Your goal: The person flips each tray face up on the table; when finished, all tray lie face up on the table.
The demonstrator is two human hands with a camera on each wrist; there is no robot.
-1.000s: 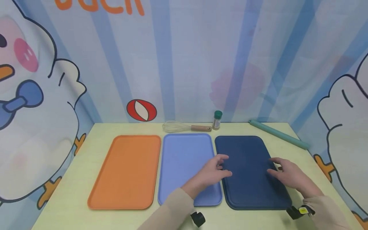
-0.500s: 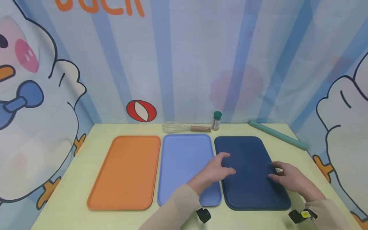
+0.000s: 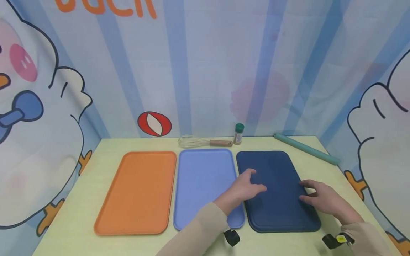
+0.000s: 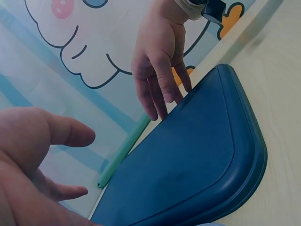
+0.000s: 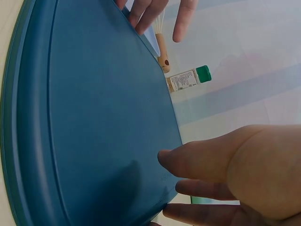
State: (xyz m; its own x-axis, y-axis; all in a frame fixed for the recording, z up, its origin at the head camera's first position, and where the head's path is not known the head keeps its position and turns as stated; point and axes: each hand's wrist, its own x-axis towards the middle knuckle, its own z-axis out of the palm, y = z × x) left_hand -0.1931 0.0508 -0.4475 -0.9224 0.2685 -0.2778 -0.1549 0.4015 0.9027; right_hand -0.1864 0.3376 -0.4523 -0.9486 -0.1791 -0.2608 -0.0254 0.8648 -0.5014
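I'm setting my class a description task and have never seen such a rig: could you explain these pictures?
You see a person's bare left hand and right hand, no machine. One view looks down from the head; two look from the wrists. On the pale yellow table lie an orange rectangular tray, a light blue rectangular tray and a dark blue rectangular tray. Toward the back are a wire whisk with a wooden handle, a small clear bottle with a green lid and a long green rod. Neither hand plainly grips anything; both are at the dark blue tray's long sides, contact unclear.
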